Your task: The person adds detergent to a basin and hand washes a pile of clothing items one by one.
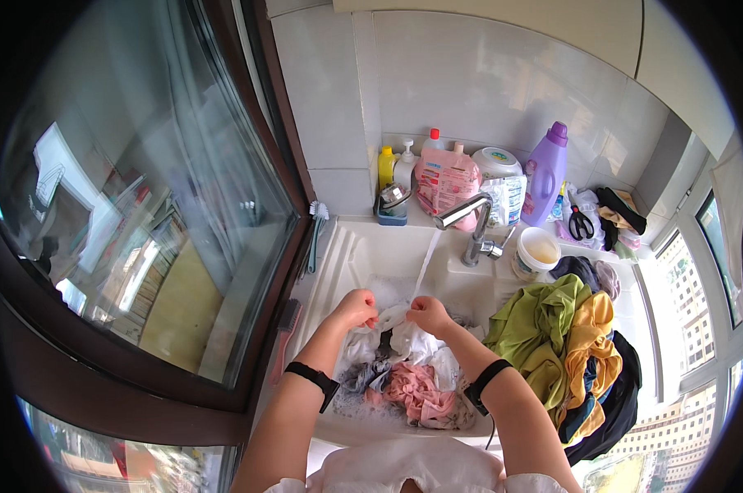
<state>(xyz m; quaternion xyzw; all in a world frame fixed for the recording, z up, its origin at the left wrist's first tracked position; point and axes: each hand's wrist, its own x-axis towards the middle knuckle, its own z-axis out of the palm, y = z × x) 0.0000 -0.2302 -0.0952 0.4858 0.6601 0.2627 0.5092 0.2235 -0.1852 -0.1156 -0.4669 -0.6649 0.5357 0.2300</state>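
My left hand (358, 308) is closed on the left side of a white cloth (411, 336) over the sink basin. Facing it, my right hand (428, 314) grips the same cloth with curled fingers. Below my hands, a pink cloth (415, 389) and a grey cloth (364, 376) lie bunched in suds, with other white pieces around them. A thin stream of water falls from the chrome faucet (477, 225) behind the hands. Both wrists wear black straps. How far the white cloth runs under the hands is partly hidden.
Green (534, 333) and yellow clothes (593, 333) are heaped right of the basin. A white tub (536, 254) stands beside the faucet. Behind are a purple detergent bottle (545, 175), a pink refill pouch (448, 182) and black-handled scissors (581, 223). Two brushes lie along the left edge, by a dark window frame.
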